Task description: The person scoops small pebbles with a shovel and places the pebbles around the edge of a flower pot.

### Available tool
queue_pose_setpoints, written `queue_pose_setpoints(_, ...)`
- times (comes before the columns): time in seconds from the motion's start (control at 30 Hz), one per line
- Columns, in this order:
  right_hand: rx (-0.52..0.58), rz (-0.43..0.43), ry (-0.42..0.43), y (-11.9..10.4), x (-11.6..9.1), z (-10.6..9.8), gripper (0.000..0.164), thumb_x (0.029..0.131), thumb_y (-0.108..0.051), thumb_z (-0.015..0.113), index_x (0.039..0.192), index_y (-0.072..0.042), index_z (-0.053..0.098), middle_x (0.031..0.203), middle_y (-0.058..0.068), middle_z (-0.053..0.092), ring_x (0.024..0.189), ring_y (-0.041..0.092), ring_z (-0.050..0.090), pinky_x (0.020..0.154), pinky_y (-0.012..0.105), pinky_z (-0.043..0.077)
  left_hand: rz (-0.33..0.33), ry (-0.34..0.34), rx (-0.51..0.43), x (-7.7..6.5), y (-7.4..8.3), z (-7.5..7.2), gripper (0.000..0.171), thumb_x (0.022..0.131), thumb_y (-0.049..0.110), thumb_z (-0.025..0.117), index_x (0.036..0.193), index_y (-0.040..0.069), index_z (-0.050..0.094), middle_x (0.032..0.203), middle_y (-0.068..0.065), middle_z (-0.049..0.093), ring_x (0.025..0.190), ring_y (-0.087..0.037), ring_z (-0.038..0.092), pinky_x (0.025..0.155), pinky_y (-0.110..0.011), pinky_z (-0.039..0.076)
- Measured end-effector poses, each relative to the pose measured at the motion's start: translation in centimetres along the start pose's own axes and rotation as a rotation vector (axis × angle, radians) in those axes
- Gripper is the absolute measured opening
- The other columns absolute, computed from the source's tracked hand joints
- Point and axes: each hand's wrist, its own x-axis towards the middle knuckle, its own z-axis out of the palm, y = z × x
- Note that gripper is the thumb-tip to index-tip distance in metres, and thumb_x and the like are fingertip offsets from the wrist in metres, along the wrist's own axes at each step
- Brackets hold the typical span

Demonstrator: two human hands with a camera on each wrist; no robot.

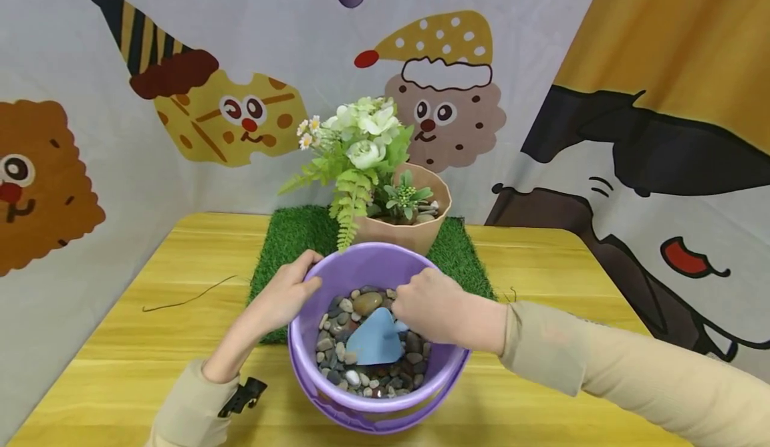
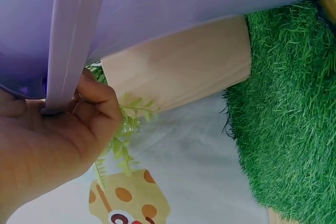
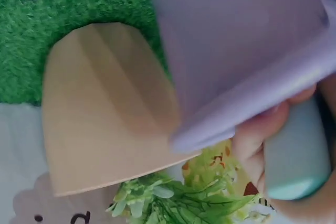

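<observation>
A purple bucket (image 1: 361, 403) stands on the table, holding many mixed pebbles (image 1: 337, 330). My left hand (image 1: 285, 296) grips its left rim, and in the left wrist view the fingers curl round the rim beside the bucket handle (image 2: 79, 40). With my right hand (image 1: 430, 303) I hold a small blue toy shovel (image 1: 377, 340) inside the bucket. Its blade lies low over the pebbles, tilted, and the grip is mostly hidden by my fist. The right wrist view shows the rounded end of the shovel's pale blue handle (image 3: 296, 153) in my curled fingers, close by the bucket rim.
Behind the bucket, a tan faceted flowerpot (image 1: 397, 233) holds white flowers (image 1: 367, 129), ferns and pebbles. It stands on a green artificial grass mat (image 1: 301, 233). A thin dark wire (image 1: 192, 298) lies on the wooden table (image 1: 517, 253) at left. A cartoon-printed cloth (image 1: 240, 19) hangs behind.
</observation>
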Motion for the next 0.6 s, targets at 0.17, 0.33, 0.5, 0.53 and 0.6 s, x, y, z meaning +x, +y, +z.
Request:
queue_pose_setpoints(0.17, 0.052, 0.012, 0.054, -1.1, 0.2, 0.5, 0.011, 0.076, -0.018, 0.065, 0.066, -0.02, 0.064, 0.062, -0.005, 0.059, 0.045, 0.013, 0.047, 0.038, 0.026, 0.04, -0.006, 0.011, 0.014, 0.2, 0.2, 0.2, 0.023, 0.09, 0.009, 0.04, 0.111, 0.001, 0.047, 0.104, -0.027, 0.06, 0.071, -0.023, 0.067, 0.054, -0.026, 0.057)
queue_pose_setpoints(0.33, 0.077, 0.015, 0.065, -1.7, 0.2, 1.0, 0.01, 0.077, -0.022, 0.066, 0.068, -0.02, 0.066, 0.063, -0.005, 0.06, 0.047, 0.014, 0.049, 0.039, 0.027, 0.041, -0.009, 0.011, 0.042, 0.4, 0.3, 0.4, 0.023, 0.09, 0.009, 0.04, 0.11, 0.001, 0.047, 0.105, -0.028, 0.06, 0.07, -0.023, 0.067, 0.053, -0.025, 0.056)
queue_pose_setpoints(0.5, 0.328, 0.026, -0.044, -1.9, 0.2, 1.6, 0.008, 0.069, -0.021, 0.069, 0.064, -0.02, 0.063, 0.062, -0.005, 0.06, 0.047, 0.013, 0.048, 0.042, 0.026, 0.042, -0.024, 0.012, 0.044, 0.2, 0.3, 0.4, 0.023, 0.09, 0.009, 0.039, 0.111, 0.001, 0.047, 0.106, -0.029, 0.059, 0.069, -0.023, 0.067, 0.051, -0.025, 0.056)
queue_pose_setpoints(0.53, 0.377, 0.032, -0.054, -1.9, 0.2, 1.8, 0.008, 0.067, -0.02, 0.07, 0.063, -0.02, 0.063, 0.061, -0.005, 0.06, 0.047, 0.012, 0.047, 0.042, 0.025, 0.042, -0.023, 0.009, 0.04, 0.3, 0.3, 0.3, 0.024, 0.09, 0.009, 0.039, 0.111, 0.001, 0.046, 0.106, -0.029, 0.059, 0.069, -0.024, 0.067, 0.051, -0.025, 0.056)
queue_pose_setpoints(0.6, 0.421, 0.036, -0.05, -2.0, 0.1, 2.0, 0.009, 0.066, -0.02, 0.07, 0.062, -0.021, 0.062, 0.059, -0.006, 0.06, 0.046, 0.012, 0.046, 0.042, 0.025, 0.042, -0.02, -0.001, 0.032, 0.3, 0.2, 0.3, 0.024, 0.09, 0.01, 0.039, 0.112, 0.001, 0.046, 0.105, -0.028, 0.059, 0.07, -0.024, 0.067, 0.052, -0.025, 0.056)
